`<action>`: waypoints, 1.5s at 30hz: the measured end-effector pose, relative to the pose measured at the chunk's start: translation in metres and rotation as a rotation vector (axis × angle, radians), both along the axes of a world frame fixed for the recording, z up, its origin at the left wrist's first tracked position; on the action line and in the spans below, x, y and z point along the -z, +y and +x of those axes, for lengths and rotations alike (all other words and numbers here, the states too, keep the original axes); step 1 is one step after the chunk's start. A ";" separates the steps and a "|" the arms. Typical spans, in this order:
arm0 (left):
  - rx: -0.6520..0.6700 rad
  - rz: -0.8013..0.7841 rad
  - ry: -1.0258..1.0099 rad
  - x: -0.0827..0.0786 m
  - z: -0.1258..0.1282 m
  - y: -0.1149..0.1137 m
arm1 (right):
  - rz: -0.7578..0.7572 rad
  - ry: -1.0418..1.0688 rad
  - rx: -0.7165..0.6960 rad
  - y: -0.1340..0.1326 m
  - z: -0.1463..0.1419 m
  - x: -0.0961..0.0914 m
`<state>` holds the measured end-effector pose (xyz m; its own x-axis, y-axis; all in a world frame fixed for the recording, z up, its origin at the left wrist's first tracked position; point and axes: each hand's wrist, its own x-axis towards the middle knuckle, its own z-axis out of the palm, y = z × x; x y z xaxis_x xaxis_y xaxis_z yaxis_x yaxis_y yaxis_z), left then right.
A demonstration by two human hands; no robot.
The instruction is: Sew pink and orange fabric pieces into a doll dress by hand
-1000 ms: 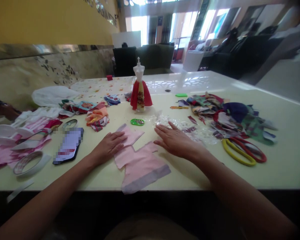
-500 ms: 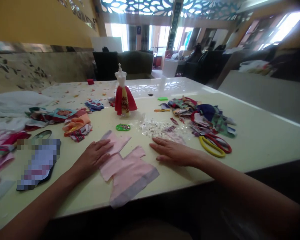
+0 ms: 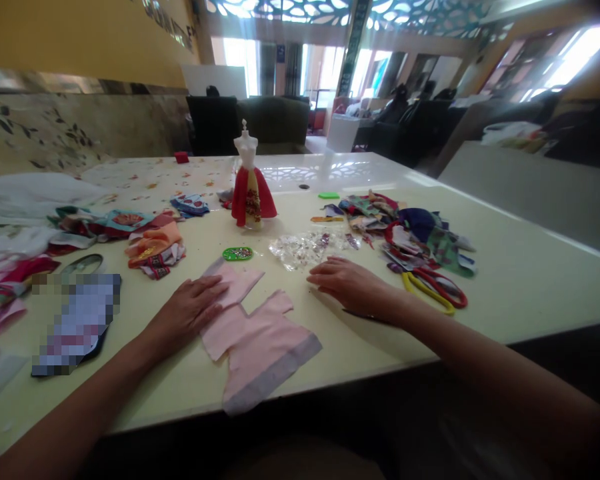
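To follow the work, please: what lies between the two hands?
In the head view, a pink fabric cutout lies between the left hand and the right hand.

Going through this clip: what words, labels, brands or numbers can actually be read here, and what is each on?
Nothing can be quoted.
Lettering on the yellow wall: too slanted and blurred to read.
Small blue sign: too small to read.
Dark vertical banner: too small to read.
Flat item on the table: pixelated, unreadable.
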<state>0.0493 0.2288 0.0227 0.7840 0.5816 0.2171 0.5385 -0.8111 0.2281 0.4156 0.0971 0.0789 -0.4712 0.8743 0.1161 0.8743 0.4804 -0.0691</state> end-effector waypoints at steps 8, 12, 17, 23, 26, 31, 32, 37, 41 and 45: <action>0.000 -0.027 0.006 -0.001 0.000 -0.001 | -0.004 -0.041 0.027 -0.013 0.005 0.022; 0.002 -0.024 0.000 -0.003 0.000 -0.001 | 0.088 0.009 0.087 -0.023 0.020 0.017; 0.000 -0.026 -0.001 -0.002 -0.001 0.000 | 0.058 0.051 0.012 -0.039 0.008 0.016; 0.009 -0.025 -0.009 -0.001 -0.002 0.001 | 0.000 -0.165 0.114 -0.007 -0.007 0.020; 0.005 -0.027 -0.004 -0.003 -0.001 0.000 | 0.003 -0.209 0.172 0.003 -0.009 0.015; 0.000 -0.048 0.005 -0.004 0.000 -0.001 | -0.058 -0.157 0.153 -0.014 -0.015 0.006; 0.000 -0.047 0.005 -0.004 0.000 -0.001 | -0.079 -0.141 0.154 -0.017 -0.016 0.007; 0.000 -0.026 -0.006 -0.002 -0.001 -0.001 | -0.072 -0.098 0.263 -0.009 -0.012 0.014; 0.005 -0.046 0.008 -0.004 0.000 -0.001 | -0.103 0.006 0.185 0.003 -0.016 0.017; -0.001 -0.045 0.011 -0.005 0.000 -0.001 | -0.133 0.060 0.185 0.013 -0.018 0.021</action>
